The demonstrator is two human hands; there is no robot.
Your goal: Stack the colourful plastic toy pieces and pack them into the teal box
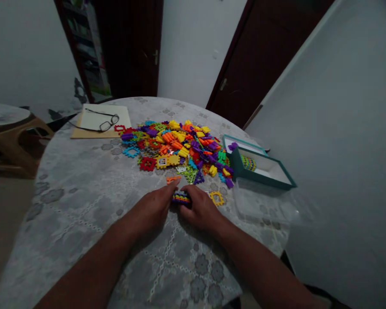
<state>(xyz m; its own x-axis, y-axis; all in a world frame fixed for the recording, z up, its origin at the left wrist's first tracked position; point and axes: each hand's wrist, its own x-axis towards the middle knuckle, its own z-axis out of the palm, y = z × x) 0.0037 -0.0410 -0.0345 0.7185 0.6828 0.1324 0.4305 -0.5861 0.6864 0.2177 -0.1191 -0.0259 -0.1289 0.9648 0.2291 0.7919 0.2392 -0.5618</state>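
Observation:
Between my two hands is a small stack of coloured plastic building pieces (182, 198), with yellow, red, blue and purple layers showing. My left hand (156, 206) is closed on its left end, the thumb and fingers pressed near its top edge. Gripping the right end is my right hand (196, 206), its fingers curled over the stack. Just beyond my left fingertips lies an orange piece (172, 180). A yellow square frame piece (217, 198) rests right of my right hand. Farther back spreads a large heap of mixed building pieces (180, 141).
On the right stands an open green box (266, 182) with stacked yellow-green pieces (248, 163) inside. A clear plastic tray (257, 201) lies before it. Eyeglasses (105, 125) rest on a paper pad (124, 112) at the back left. A patterned cloth (83, 214) covers the round table.

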